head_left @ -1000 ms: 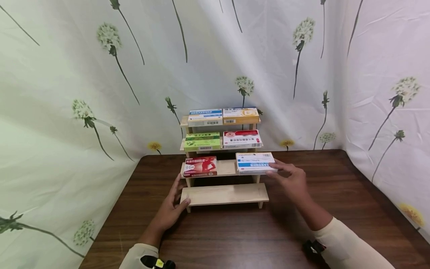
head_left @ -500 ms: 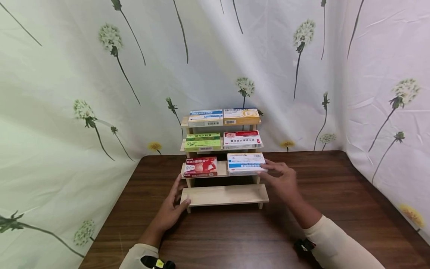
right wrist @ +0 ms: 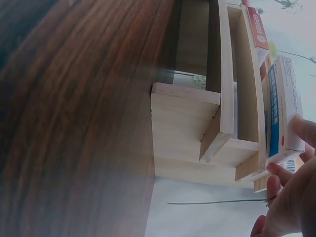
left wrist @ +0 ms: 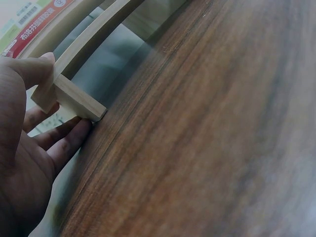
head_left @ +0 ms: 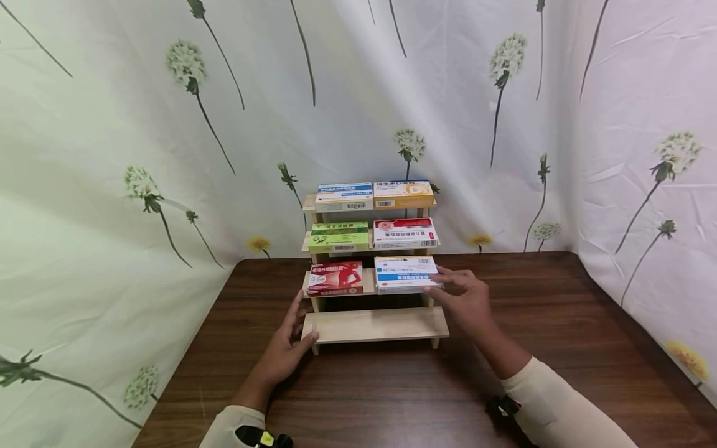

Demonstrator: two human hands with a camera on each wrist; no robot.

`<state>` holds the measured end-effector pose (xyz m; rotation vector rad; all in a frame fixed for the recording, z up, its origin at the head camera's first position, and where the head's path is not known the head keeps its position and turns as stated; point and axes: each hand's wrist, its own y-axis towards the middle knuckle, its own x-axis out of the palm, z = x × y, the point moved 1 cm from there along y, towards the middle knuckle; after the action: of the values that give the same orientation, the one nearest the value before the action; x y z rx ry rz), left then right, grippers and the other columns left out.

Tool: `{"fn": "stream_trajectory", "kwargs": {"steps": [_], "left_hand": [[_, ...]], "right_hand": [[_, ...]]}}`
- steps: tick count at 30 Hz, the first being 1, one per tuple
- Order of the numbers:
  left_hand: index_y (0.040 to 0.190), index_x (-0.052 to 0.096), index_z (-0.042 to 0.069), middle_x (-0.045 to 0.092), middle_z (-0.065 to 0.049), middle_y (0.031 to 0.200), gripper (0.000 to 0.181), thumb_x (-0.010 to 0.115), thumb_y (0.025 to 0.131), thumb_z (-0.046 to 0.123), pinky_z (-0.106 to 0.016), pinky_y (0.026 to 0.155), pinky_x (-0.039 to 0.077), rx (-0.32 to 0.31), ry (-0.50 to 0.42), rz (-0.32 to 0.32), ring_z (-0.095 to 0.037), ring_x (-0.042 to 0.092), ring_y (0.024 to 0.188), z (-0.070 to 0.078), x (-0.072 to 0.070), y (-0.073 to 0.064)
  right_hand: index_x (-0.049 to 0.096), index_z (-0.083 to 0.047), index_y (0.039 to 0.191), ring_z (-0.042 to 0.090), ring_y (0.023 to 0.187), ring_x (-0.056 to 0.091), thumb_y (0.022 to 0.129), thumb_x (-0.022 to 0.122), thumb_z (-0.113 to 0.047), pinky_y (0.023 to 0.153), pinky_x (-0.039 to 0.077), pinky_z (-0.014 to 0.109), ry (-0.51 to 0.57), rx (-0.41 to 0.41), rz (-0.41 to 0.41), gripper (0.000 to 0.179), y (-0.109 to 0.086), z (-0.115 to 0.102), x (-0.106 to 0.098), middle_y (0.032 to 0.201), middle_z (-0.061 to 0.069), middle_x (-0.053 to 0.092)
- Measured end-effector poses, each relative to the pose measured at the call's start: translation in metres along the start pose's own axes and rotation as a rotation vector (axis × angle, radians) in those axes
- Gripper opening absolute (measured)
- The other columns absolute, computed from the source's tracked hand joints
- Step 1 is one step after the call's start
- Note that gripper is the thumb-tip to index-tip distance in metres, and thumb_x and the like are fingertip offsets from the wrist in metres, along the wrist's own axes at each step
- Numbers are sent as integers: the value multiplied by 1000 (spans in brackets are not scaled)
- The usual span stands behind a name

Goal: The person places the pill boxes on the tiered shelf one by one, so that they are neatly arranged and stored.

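Note:
A four-step wooden display rack (head_left: 375,326) stands on the table. On its second step from the bottom, at the right, lies a white and blue medicine box (head_left: 404,274). My right hand (head_left: 467,305) pinches this box by its right end; the right wrist view shows the thumb on the box's face (right wrist: 289,103). My left hand (head_left: 284,354) grips the rack's left end, thumb on the lowest step (left wrist: 94,42) and fingers around the side. A red medicine box (head_left: 335,278) lies at the left of the second step, a narrow gap from the white and blue one.
The third step bears a green box (head_left: 338,236) and a red and white box (head_left: 404,233). On the top step lie another white and blue box (head_left: 344,196) and an orange and white box (head_left: 403,194). A flower-printed cloth (head_left: 358,124) hangs behind the brown table (head_left: 364,398).
My right hand has moved left with the white and blue box, bringing it fully over the second step and nearer the red box. My left hand has stayed on the rack.

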<state>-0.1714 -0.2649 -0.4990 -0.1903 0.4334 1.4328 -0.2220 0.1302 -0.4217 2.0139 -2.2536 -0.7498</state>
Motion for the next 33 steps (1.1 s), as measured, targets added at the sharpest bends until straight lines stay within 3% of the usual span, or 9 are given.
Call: {"fn": "stream_trajectory", "kwargs": {"steps": [10,18,21,24,27,29,33], "left_hand": [[176,7,43,39,-28,171,92,69,110,21,-47,102,61,-8,1,-2,-53,50,151,0,1,0],[176,8,44,39,-27,172,93,69,110,20,-51,103,61,-17,-6,0,-53,50,151,0,0,0],[175,8,45,39,-27,172,93,69,110,21,-55,104,60,-20,-5,1,-54,50,151,0,0,0],[175,7,44,38,-28,172,92,68,110,22,-58,105,59,-20,-3,-2,-54,49,151,1,0,-1],[176,7,44,38,-28,172,93,69,110,21,-57,105,60,-16,-4,-1,-55,49,151,1,0,-1],[176,7,43,39,-28,172,93,69,110,20,-54,103,61,-11,-4,1,-54,50,151,1,0,-1],[176,7,42,41,-28,171,94,69,109,18,-45,101,62,1,-8,3,-53,51,150,0,1,0]], "right_hand": [[86,-3,113,18,119,61,87,93,-6,92,58,28,-19,-20,8,27,3,5,4,139,18,75],[86,-4,112,16,115,58,86,94,-8,89,50,17,-40,-39,9,27,3,5,8,139,17,75],[86,-4,112,21,117,59,86,94,-8,98,45,25,-46,-26,6,27,3,5,8,141,19,74],[86,-5,112,27,121,60,85,95,-10,109,31,44,-57,-11,3,29,3,5,9,142,18,73],[87,-6,112,32,124,60,85,96,-12,112,21,55,-72,-4,0,30,2,6,9,142,17,73],[87,-7,112,33,125,60,84,96,-14,113,20,57,-82,-5,-1,30,2,6,10,142,16,73],[87,-6,114,32,125,58,84,96,-13,109,29,52,-77,-4,-5,32,1,5,9,144,16,72]]}}
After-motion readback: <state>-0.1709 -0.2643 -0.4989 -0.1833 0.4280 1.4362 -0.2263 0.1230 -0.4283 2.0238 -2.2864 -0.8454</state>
